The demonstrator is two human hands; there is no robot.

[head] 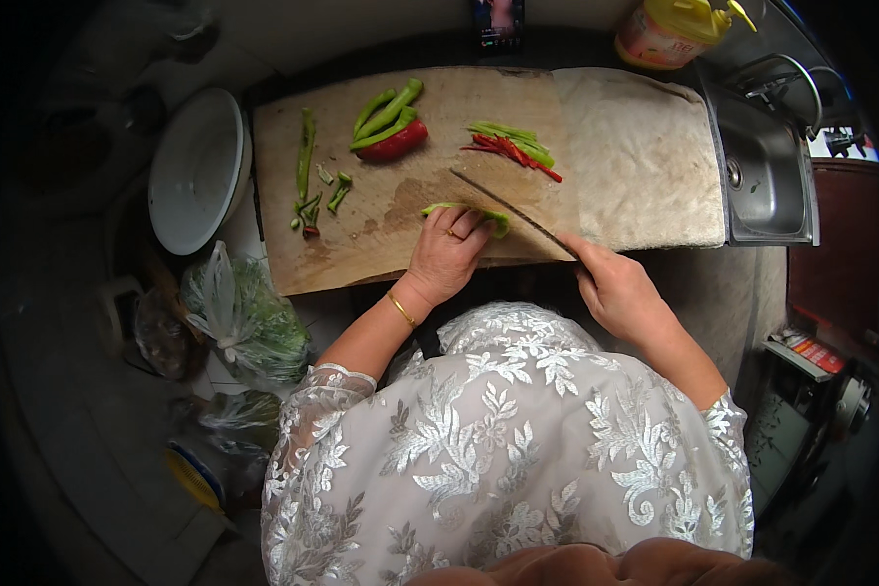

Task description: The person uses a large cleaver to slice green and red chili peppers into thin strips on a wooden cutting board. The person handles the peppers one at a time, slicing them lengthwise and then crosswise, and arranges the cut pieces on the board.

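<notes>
My left hand [447, 249] presses a green pepper piece [499, 224] against the wooden cutting board [322, 256], near its front edge. My right hand [619, 286] grips a kitchen knife [516, 211] by the handle, its blade pointing away to the upper left, just right of the pepper. Beyond the blade lie green pepper strips [509, 132] and red pepper strips [509, 150]. Several whole or split green peppers [392, 113] rest with a red pepper piece [395, 143] at the back. Pepper stems and scraps [339, 192] lie at the left, beside a long green pepper piece [305, 154].
A white enamel basin [199, 172] leans left of the board. Bagged leafy greens [253, 322] sit below it. A pale cloth [637, 161] covers the counter between board and steel sink [765, 183]. Behind stand a phone [498, 26] and a yellow pump jug [666, 33].
</notes>
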